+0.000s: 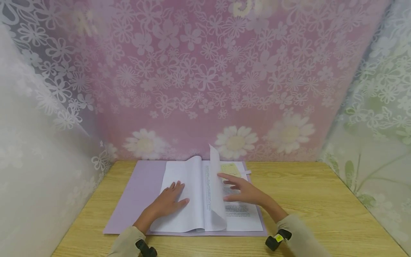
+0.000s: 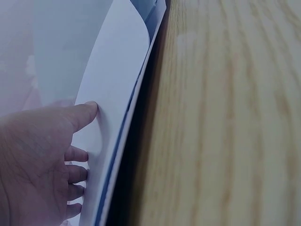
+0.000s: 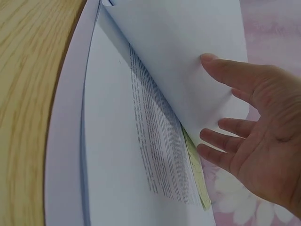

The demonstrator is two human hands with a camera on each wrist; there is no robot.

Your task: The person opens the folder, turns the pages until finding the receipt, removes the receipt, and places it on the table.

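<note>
A lilac folder point(image 1: 138, 189) lies opened out on the table with a stack of white paper in it. My left hand point(image 1: 168, 202) rests with fingers spread on the turned pages point(image 1: 193, 192) at the left; the left wrist view shows its thumb point(image 2: 87, 113) on the blank paper. A single sheet point(image 1: 217, 189) stands up, curved, near the middle. My right hand point(image 1: 245, 192) is at its right side, thumb point(image 3: 211, 61) and index fingertip touching the sheet, the other fingers loosely extended. Beneath lies a printed page point(image 1: 239, 210) with a yellow note point(image 1: 230, 169) near its top.
The wooden table point(image 1: 305, 200) extends on both sides of the folder. Behind it hangs a pink flowered curtain point(image 1: 205, 89), with pale flowered sheeting point(image 1: 379, 125) on the right. A small white tab point(image 1: 246, 172) sticks out at the folder's right edge. Black wrist cameras point(image 1: 274, 242) sit on both sleeves.
</note>
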